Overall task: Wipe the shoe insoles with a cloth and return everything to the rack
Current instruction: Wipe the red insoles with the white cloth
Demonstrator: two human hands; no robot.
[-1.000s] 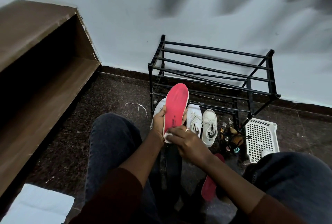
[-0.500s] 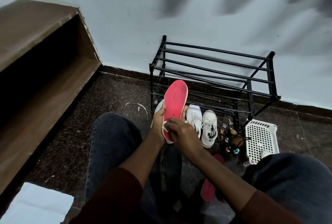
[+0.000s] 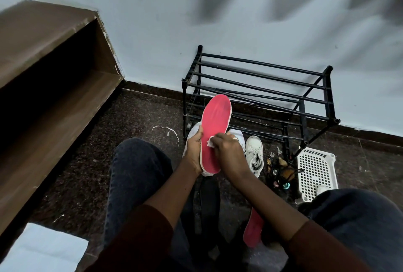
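Observation:
My left hand (image 3: pixel 194 151) grips the lower left edge of a red insole (image 3: pixel 216 119) and holds it upright in front of the black shoe rack (image 3: pixel 261 88). My right hand (image 3: pixel 229 154) pinches a small white cloth (image 3: pixel 210 142) and presses it against the middle of the insole. A second red insole (image 3: pixel 253 228) lies on the floor below my right forearm. White sneakers (image 3: pixel 254 154) stand on the floor before the rack, partly hidden by my hands.
A white perforated basket (image 3: pixel 316 171) sits to the right of the rack, with keys and small items (image 3: pixel 281 171) beside it. A brown wooden shelf (image 3: pixel 43 97) fills the left side. My knees frame the dark speckled floor. A white sheet (image 3: pixel 43 250) lies bottom left.
My right hand with the cloth has moved up the insole from its heel end to its middle. The insole has risen slightly and stays in my left hand.

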